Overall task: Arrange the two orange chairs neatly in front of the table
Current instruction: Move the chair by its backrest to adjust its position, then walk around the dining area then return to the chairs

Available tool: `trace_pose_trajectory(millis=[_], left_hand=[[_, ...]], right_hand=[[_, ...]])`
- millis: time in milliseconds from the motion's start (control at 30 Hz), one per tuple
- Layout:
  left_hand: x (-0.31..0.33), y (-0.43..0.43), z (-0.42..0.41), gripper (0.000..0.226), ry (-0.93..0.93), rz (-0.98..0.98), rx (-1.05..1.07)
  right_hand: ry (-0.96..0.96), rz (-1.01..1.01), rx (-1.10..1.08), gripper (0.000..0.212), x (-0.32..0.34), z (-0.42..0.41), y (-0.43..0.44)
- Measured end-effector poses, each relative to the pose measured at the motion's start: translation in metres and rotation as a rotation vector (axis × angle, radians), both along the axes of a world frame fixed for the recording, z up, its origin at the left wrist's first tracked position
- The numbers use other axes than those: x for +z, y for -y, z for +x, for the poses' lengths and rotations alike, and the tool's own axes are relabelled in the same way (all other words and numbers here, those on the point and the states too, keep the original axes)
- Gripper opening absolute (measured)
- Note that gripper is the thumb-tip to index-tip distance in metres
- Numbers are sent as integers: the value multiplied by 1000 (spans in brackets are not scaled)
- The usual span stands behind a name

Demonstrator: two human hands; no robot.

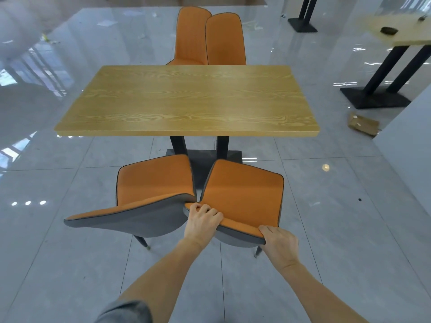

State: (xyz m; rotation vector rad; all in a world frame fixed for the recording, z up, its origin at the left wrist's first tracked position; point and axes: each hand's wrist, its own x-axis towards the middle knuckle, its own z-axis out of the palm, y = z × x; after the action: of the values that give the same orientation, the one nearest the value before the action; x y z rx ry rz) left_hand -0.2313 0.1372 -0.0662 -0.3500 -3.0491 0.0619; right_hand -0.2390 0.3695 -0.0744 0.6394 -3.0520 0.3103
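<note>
Two orange chairs with grey backs stand on the near side of the wooden table (186, 99), their seats facing it. The right chair (245, 194) is angled slightly to the right; my left hand (204, 220) grips the left end of its backrest top and my right hand (279, 243) grips the right end. The left chair (154, 180) stands untouched beside it, turned a little to the left, and the two backrests meet at their inner corners. Both seats sit short of the table edge, near the black table base (203, 157).
Two more orange chairs (210, 38) stand at the table's far side. A second table (401, 31) on black legs is at the upper right, with small dark objects on it. A cardboard piece (362, 123) lies on the glossy tiled floor, next to a white wall at the right.
</note>
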Motion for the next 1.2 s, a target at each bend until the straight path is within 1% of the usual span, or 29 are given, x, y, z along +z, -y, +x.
trace_pose_trajectory(millis=[133, 233, 267, 333, 400, 467, 533, 600, 633, 767, 967, 1100, 1200], left_hand=[[4, -2, 2, 39, 65, -19, 40], [11, -3, 3, 43, 168, -51, 82], [15, -3, 3, 39, 190, -60, 69], [24, -6, 6, 31, 249, -58, 31], [38, -12, 8, 28, 287, -67, 14], [52, -20, 10, 24, 309, -61, -31], [66, -28, 10, 20, 349, -15, -91], [78, -41, 8, 13, 341, 21, -140], [85, -49, 7, 13, 326, 36, -161], [100, -95, 2, 17, 231, 67, -233], [113, -177, -19, 22, 151, 71, -307], [106, -241, -48, 25, 78, 185, -315], [101, -291, -78, 28, 58, 259, -320]], right_hand=[[47, 13, -22, 49, 3, 3, 2], [91, 44, -28, 56, 11, 8, 4], [70, 82, -22, 55, 16, 8, 4], [78, 145, -30, 45, 26, 11, 5], [172, 183, -5, 38, 41, 12, 5], [245, 163, 11, 36, 61, 13, 2], [295, 120, 15, 28, 80, 16, -6], [278, 107, 11, 18, 93, 19, -16], [258, 107, -7, 18, 98, 20, -23], [190, 111, -107, 30, 111, 27, -53], [92, 149, -243, 35, 121, 15, -120], [41, 191, -286, 36, 120, -12, -175], [-10, 181, -321, 33, 116, -42, -223]])
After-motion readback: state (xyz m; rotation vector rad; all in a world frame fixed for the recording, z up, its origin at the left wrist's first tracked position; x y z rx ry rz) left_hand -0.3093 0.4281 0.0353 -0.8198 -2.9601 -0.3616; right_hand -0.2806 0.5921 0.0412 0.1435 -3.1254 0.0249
